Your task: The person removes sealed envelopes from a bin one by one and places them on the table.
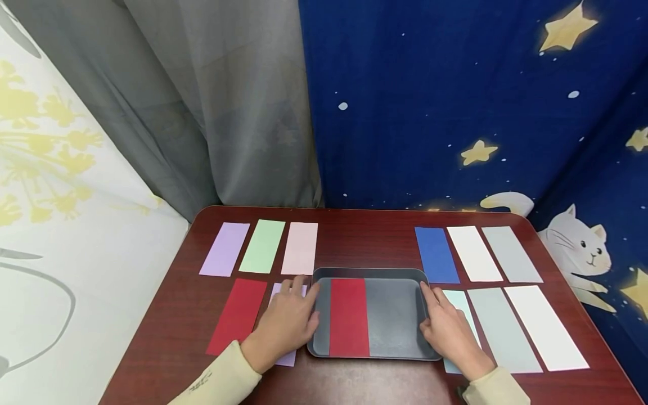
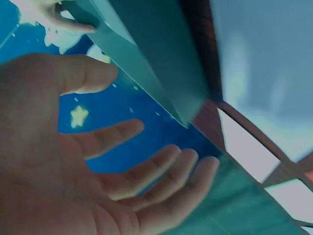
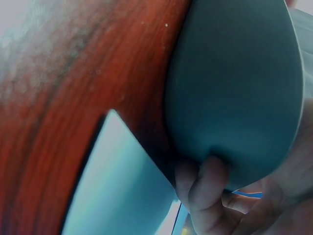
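A shallow dark grey tray (image 1: 397,318) sits at the front middle of the table, with a red card (image 1: 349,318) lying upright in its left half. Beside the tray's left rim is my left hand (image 1: 283,320), its fingers spread and loosely bent around nothing in the left wrist view. That hand partly covers a lilac card (image 1: 286,359). My right hand (image 1: 450,329) grips the tray's right end, with fingertips against the outer wall of the tray (image 3: 234,88) in the right wrist view. A pale mint card (image 1: 458,301) lies partly hidden beneath this hand.
Left of the tray lie a red card (image 1: 237,316) and, behind, lilac (image 1: 225,249), green (image 1: 262,246) and pink cards (image 1: 300,248). To the right are blue (image 1: 437,255), white (image 1: 474,253) and grey cards (image 1: 511,254). Curtains (image 1: 253,101) hang behind the table (image 1: 364,239).
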A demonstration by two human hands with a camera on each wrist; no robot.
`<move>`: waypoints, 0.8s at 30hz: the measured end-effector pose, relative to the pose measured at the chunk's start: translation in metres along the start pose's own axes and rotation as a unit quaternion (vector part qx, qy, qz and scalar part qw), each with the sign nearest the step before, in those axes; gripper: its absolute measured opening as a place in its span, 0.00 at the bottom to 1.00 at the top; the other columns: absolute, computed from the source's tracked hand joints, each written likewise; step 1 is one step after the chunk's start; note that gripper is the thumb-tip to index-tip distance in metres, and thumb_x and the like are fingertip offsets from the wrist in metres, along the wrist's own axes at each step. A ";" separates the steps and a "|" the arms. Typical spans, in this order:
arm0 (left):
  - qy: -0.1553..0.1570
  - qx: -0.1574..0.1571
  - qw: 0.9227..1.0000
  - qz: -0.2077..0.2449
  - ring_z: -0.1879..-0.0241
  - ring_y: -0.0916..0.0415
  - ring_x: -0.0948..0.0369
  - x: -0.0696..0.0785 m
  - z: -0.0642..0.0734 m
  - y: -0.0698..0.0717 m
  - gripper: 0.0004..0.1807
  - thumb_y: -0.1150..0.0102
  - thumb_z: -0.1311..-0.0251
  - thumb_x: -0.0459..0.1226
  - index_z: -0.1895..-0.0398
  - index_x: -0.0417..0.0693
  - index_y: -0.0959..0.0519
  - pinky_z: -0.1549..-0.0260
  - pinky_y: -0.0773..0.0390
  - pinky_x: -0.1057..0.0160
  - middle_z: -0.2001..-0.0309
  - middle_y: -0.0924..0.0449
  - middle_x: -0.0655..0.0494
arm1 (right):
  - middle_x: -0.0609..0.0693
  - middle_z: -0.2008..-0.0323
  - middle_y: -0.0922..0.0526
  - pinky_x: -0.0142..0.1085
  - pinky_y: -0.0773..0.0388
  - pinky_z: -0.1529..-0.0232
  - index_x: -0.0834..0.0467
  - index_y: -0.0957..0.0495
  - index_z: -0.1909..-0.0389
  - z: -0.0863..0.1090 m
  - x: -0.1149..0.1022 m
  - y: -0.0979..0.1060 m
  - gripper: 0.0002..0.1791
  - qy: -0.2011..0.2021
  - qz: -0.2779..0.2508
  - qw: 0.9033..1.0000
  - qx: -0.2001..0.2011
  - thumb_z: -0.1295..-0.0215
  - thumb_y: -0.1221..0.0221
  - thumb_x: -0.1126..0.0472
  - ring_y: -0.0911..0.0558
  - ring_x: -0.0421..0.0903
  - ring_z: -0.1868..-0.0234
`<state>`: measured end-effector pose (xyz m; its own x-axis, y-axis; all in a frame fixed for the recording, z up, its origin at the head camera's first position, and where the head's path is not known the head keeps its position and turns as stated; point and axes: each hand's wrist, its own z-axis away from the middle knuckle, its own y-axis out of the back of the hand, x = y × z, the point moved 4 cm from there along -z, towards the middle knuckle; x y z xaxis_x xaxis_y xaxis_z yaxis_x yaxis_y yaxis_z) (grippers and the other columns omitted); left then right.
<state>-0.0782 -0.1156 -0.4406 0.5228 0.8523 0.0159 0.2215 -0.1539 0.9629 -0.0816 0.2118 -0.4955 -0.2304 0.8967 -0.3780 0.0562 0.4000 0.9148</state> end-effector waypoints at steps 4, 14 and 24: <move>-0.087 -0.004 0.996 -0.026 0.52 0.19 0.43 0.017 -0.012 -0.002 0.27 0.26 0.38 0.41 0.36 0.44 0.17 0.69 0.13 0.52 0.42 0.20 0.37 | 0.62 0.47 0.21 0.37 0.31 0.78 0.72 0.30 0.23 0.000 0.000 0.000 0.46 -0.002 -0.001 1.000 -0.003 0.49 0.30 0.76 0.33 0.42 0.80; -0.244 -0.097 0.961 -0.087 0.32 0.28 0.49 0.043 -0.032 -0.026 0.31 0.25 0.36 0.41 0.30 0.67 0.20 0.47 0.14 0.50 0.31 0.25 0.53 | 0.62 0.47 0.21 0.37 0.30 0.79 0.73 0.30 0.23 0.000 0.000 0.000 0.47 -0.003 -0.003 1.000 -0.002 0.49 0.30 0.77 0.32 0.41 0.80; -0.323 -0.134 0.921 -0.172 0.25 0.34 0.55 0.055 -0.040 -0.037 0.40 0.24 0.33 0.48 0.22 0.90 0.29 0.36 0.20 0.50 0.24 0.30 0.63 | 0.62 0.47 0.21 0.36 0.31 0.80 0.73 0.30 0.24 0.000 0.000 0.000 0.46 0.001 -0.003 1.000 0.005 0.49 0.31 0.77 0.33 0.41 0.81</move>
<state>-0.0905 -0.0428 -0.4648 0.8599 0.3382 -0.3824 0.2998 0.2719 0.9145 -0.0814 0.2120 -0.4959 -0.2328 0.8936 -0.3837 0.0650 0.4079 0.9107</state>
